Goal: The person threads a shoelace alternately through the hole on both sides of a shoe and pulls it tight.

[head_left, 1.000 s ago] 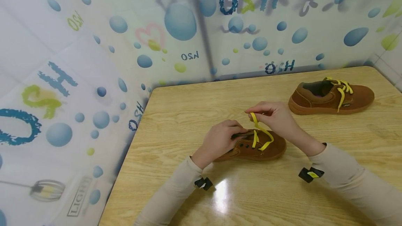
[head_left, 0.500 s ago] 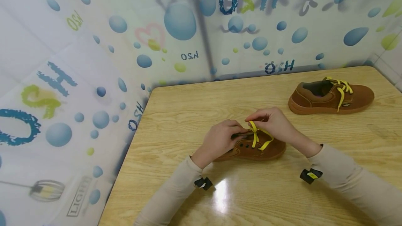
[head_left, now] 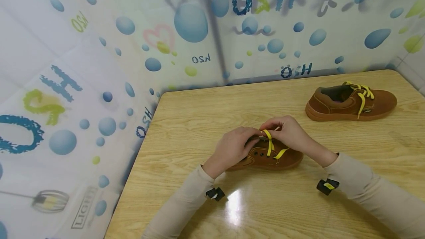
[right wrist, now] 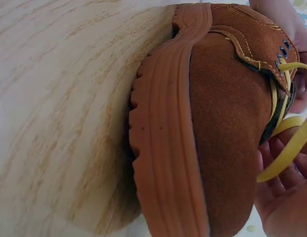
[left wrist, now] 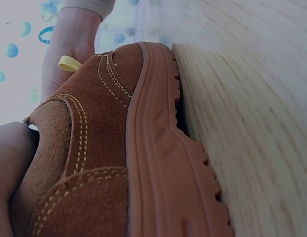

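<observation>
A brown suede shoe (head_left: 260,159) with yellow stitching stands on the table, toe to the right. My left hand (head_left: 230,150) holds its upper by the opening, thumb and fingers at the flap. In the left wrist view, that hand (left wrist: 10,163) lies at the collar. My right hand (head_left: 293,134) pinches a yellow shoelace (head_left: 269,145) above the tongue, close to the left fingertips. The right wrist view shows the lace (right wrist: 291,153) looping past the right hand (right wrist: 286,207), and several bare eyelets (right wrist: 284,50) higher up. The exact pinch point is hidden.
Another brown shoe (head_left: 352,104) with yellow laces threaded stands at the back right of the wooden table (head_left: 199,110). A patterned curtain (head_left: 189,47) hangs behind and to the left. Small black devices (head_left: 216,194) sit on both sleeves.
My right hand has come down and slightly left with the lace, toward the shoe's opening. My left fingertips have shifted a little toward the lace. The shoe stays in place.
</observation>
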Action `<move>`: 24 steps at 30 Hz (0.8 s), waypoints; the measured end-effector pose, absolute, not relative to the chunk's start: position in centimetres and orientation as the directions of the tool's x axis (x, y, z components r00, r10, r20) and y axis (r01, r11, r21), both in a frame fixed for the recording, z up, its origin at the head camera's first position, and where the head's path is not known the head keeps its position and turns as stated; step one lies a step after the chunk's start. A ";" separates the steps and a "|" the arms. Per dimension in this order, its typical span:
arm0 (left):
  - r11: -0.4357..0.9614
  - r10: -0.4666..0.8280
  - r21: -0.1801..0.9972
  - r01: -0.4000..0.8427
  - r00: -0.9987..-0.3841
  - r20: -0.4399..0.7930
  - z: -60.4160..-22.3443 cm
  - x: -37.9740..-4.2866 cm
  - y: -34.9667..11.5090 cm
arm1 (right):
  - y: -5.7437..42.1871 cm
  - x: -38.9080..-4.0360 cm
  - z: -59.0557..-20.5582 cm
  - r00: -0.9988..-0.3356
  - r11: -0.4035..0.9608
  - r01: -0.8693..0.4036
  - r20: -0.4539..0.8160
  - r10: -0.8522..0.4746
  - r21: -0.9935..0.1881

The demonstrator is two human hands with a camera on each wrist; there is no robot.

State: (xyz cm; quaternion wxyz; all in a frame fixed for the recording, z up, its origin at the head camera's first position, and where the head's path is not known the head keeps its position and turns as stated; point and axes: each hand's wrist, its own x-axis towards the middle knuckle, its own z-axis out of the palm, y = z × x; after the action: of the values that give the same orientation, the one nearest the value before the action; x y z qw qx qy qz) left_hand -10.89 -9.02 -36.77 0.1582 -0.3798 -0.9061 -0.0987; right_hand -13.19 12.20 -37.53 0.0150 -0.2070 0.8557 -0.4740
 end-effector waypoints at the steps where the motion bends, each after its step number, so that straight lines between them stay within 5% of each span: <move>1: 0.687 0.660 0.061 0.724 -0.657 0.365 -36.8 -10.9 -9.0 | 12.2 -13.2 -37.5 -0.915 0.473 -0.341 0.170 -0.367 -0.813; 9: 0.640 0.718 -0.045 0.767 -0.576 0.390 -36.7 -10.7 -9.1 | 12.2 -13.8 -37.8 -0.921 0.502 -0.308 0.120 -0.372 -0.808; 24: 0.476 0.876 -0.418 0.774 -0.378 0.299 -35.4 -11.4 -8.2 | 12.6 -13.9 -37.3 -0.915 0.495 -0.169 -0.051 -0.401 -0.852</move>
State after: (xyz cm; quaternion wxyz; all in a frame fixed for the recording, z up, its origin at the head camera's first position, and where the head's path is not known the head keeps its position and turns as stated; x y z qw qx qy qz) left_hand -11.42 -8.19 -35.35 0.2452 -0.5011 -0.8233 0.1046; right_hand -13.94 12.56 -37.30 0.1221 -0.1666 0.8559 -0.4741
